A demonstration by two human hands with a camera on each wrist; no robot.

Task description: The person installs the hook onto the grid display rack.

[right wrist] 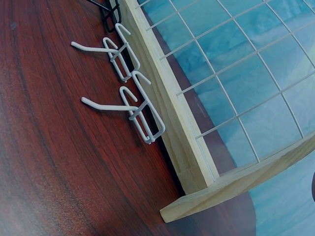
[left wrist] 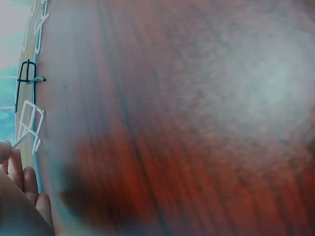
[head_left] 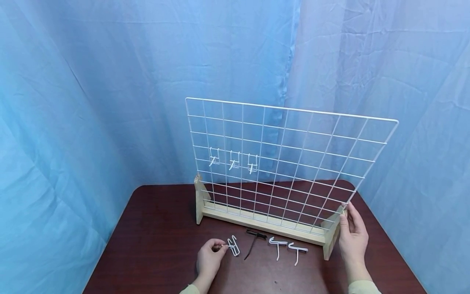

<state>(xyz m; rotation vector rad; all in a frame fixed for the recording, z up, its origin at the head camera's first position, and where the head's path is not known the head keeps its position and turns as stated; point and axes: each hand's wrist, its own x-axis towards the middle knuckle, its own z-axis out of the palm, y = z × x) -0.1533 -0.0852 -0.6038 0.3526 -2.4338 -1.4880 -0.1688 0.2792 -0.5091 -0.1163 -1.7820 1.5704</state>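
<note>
Between thumb and fingers, my left hand (head_left: 211,258) pinches the prong of a white wire hook (head_left: 233,246); its two curved tips point up in the head view. The left wrist view shows this white hook (left wrist: 30,123) at the left edge beside the fingers. My right hand (head_left: 353,232) holds the right wooden end support (head_left: 332,234) of a white wire grid rack (head_left: 282,141), thumb in front, fingers behind the edge. Three white hooks (head_left: 233,160) hang on the grid's left part. On the table, a black hook (head_left: 256,234) and two white hooks (right wrist: 142,115) lie before the rack.
The rack's wooden base bar (head_left: 264,222) runs across the dark red-brown table (head_left: 154,245), close behind the loose hooks. Its left wooden support (head_left: 200,200) stands near the table's back. Blue curtains (head_left: 147,81) hang behind and at both sides.
</note>
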